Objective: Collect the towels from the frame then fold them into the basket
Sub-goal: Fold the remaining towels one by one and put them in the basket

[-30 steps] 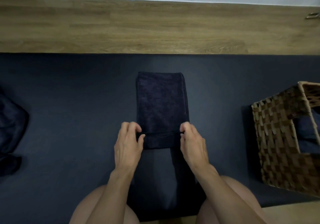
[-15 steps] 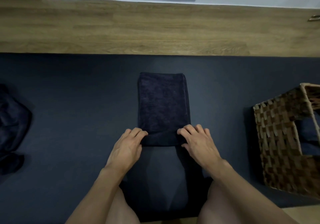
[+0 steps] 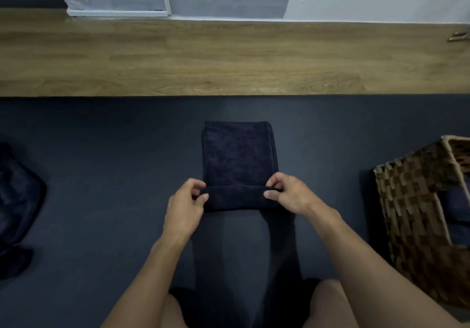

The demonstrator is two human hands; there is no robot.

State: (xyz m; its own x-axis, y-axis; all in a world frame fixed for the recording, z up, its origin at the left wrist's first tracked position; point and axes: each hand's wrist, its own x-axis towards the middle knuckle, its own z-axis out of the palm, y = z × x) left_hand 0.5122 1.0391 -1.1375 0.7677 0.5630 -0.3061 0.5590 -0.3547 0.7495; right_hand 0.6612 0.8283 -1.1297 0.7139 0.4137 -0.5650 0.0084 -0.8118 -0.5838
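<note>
A person's left hand [image 3: 184, 207] and right hand [image 3: 290, 193] pinch the two near corners of a dark navy towel [image 3: 237, 157], thumbs on the near side and fingers curled over a thick fold raised along its 6 o'clock edge. The plush towel, folded into a narrow rectangle with layered edges showing down its 3 o'clock side, lies at the centre of a dark mat [image 3: 101, 149], with wooden floor [image 3: 229, 58] at 12 o'clock. A woven basket [image 3: 412, 200] holding dark cloth [image 3: 456, 200] stands at 3 o'clock, and a crumpled heap of dark towels [image 3: 15, 200] lies at 9 o'clock.
</note>
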